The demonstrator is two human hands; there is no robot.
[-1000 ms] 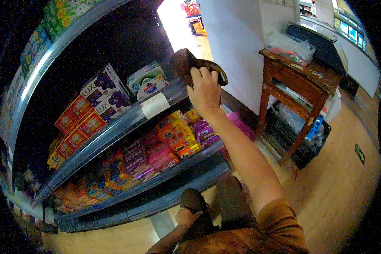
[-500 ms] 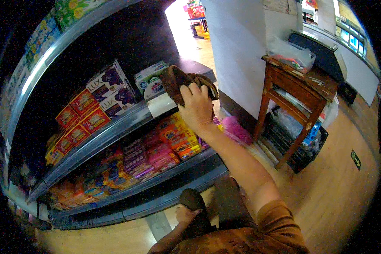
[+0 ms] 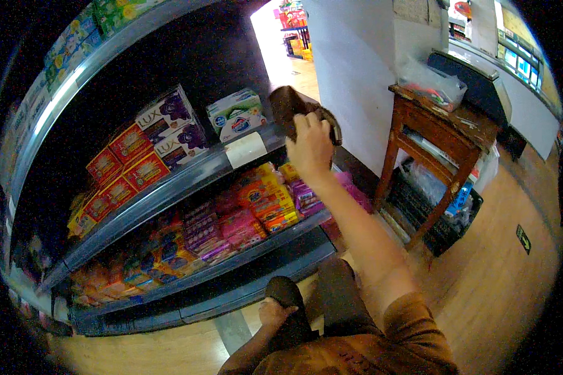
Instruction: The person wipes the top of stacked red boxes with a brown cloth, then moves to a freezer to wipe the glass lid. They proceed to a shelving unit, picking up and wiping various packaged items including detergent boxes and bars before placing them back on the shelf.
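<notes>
My right hand (image 3: 313, 147) grips a bunched dark brown cloth (image 3: 288, 106) at the right end of the upper shelf (image 3: 206, 164). Just left of the cloth stands a white and green box (image 3: 236, 117), apart from it. Farther left on that shelf are white boxes with dark flower prints (image 3: 180, 142) and stacked red and yellow boxes (image 3: 131, 142). On my left knee lies my left hand (image 3: 274, 314), holding nothing, one finger stretched across the trouser leg; its other fingers are partly hidden.
Below, a lower shelf (image 3: 244, 253) carries orange (image 3: 272, 203), pink (image 3: 241, 231) and purple packs. A white pillar (image 3: 350, 81) rises beyond the shelf end. Right of it stands a wooden desk (image 3: 413, 119) with a plastic bag (image 3: 431, 84) on top and a black crate (image 3: 460, 225) underneath.
My right hand has moved right with the cloth, away from the white and green box, which now shows more fully. My left hand stays on the knee.
</notes>
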